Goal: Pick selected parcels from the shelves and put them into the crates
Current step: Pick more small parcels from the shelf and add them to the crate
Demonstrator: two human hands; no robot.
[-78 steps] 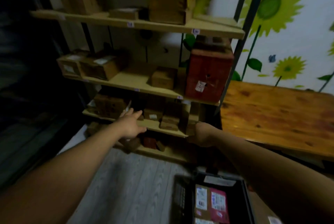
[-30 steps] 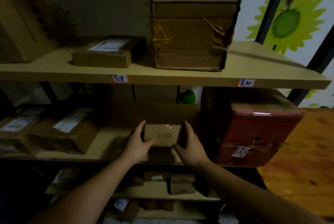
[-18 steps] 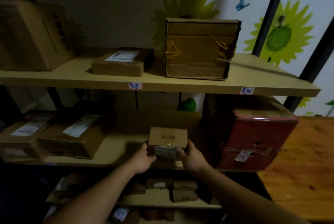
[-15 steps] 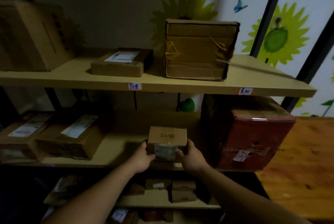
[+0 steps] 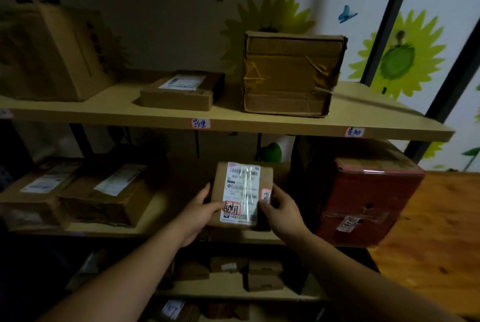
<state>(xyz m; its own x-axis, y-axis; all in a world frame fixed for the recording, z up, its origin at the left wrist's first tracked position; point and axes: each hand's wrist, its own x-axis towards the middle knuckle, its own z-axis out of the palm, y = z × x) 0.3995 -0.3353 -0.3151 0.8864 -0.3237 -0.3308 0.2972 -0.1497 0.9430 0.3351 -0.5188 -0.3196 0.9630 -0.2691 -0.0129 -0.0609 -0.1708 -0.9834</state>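
head view: the small parcel [image 5: 241, 191] sits between the two grips, in front of the middle shelf [image 5: 109, 230] and near its front edge. it is tipped up so that its white label faces the camera. whether its bottom edge touches the shelf i cannot tell.

the left grip [image 5: 197, 215] is closed on the parcel's lower left: the thumb lies across the label corner and the fingers are behind the box. the right grip [image 5: 281, 214] pinches the right edge, its thumb beside a small red-bordered sticker and its fingers curled behind.

one parcel is in hand. three more boxes stand on the middle shelf: two labelled brown ones [image 5: 39, 191] [image 5: 109, 197] on the left and a red box [image 5: 363, 199] just right of the right grip. the top shelf [image 5: 285, 124] carries three: a large carton [image 5: 52, 51], a flat labelled box [image 5: 181, 90] and a taped box [image 5: 291, 75]. two handwritten tags [image 5: 200, 123] [image 5: 354, 132] are stuck on its front edge. a wooden tabletop [image 5: 428, 230] lies on the right.

both bare forearms rise from the bottom of the frame and converge on the parcel.
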